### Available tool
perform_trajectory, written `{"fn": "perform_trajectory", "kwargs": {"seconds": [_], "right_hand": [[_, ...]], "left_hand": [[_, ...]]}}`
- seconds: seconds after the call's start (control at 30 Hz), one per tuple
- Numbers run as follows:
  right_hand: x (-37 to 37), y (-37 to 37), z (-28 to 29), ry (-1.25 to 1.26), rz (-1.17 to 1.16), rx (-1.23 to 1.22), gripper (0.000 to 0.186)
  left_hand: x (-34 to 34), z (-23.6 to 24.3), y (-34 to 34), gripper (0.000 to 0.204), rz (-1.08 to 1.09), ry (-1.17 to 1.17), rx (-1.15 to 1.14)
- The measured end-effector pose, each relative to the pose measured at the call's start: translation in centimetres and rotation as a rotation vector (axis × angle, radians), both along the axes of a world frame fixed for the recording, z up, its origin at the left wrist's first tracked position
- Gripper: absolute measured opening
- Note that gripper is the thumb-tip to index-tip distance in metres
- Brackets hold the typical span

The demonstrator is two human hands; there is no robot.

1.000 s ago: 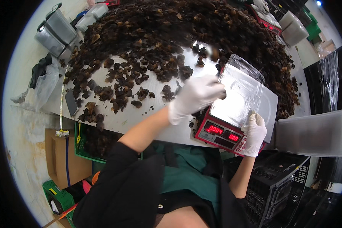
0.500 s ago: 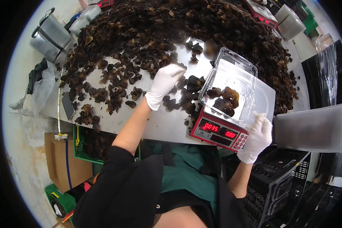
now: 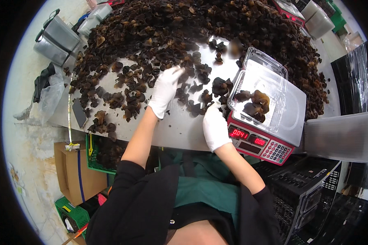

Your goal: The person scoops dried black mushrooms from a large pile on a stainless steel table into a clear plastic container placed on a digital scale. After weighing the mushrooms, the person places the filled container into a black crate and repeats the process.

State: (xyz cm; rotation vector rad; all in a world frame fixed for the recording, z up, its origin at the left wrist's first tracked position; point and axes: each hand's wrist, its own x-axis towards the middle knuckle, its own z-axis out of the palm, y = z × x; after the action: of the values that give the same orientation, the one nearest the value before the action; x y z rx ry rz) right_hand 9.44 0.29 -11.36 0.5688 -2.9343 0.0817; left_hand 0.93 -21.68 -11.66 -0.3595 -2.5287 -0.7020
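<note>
My left hand (image 3: 164, 92), in a white glove, is over loose dark brown wood ear mushrooms (image 3: 131, 107) on the metal table. Its fingers are drawn together, and what they hold, if anything, does not show. My right hand (image 3: 216, 127), also gloved, lies left of the red scale (image 3: 278, 153). Its fingers are closed at the tips, right beside more wood ears (image 3: 221, 86); I cannot make out what is in them. On the scale's plate a clear plastic clamshell box (image 3: 245, 114) stands with its lid folded back and several wood ears (image 3: 257, 104) inside.
A large heap of wood ears (image 3: 159, 28) covers the far table. Stacked clear boxes (image 3: 339, 136) stand right of the scale. Black crates (image 3: 296, 183) are below them. At lower left are a green crate (image 3: 93, 162) and a cardboard box (image 3: 75, 171). Another scale (image 3: 290, 12) stands far right.
My right hand has moved left from the scale's front right corner to the mushrooms beside it. My left hand has shifted slightly left. The scale's lit reading has changed.
</note>
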Motion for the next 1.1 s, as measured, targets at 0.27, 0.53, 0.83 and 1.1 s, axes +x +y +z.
{"fn": "perform_trajectory", "kwargs": {"seconds": [0.27, 0.53, 0.83, 1.1], "right_hand": [[-2.5, 0.2, -4.3, 0.013, 0.087, 0.218, 0.029], [1.3, -0.3, 0.6, -0.009, 0.063, -0.230, 0.012], [3.7, 0.1, -0.6, 0.000, 0.148, -0.262, 0.023], [1.1, 10.4, 11.4, 0.340, -0.337, -0.664, 0.034]], "left_hand": [[-0.4, -2.3, -1.3, 0.026, -0.070, -0.212, 0.108], [5.0, 2.5, -1.3, 0.030, -0.048, -0.192, 0.344], [4.7, -1.1, 1.0, 0.027, -0.119, -0.243, 0.201], [2.3, 8.5, 8.0, 0.029, -0.312, -0.123, 0.491]]}}
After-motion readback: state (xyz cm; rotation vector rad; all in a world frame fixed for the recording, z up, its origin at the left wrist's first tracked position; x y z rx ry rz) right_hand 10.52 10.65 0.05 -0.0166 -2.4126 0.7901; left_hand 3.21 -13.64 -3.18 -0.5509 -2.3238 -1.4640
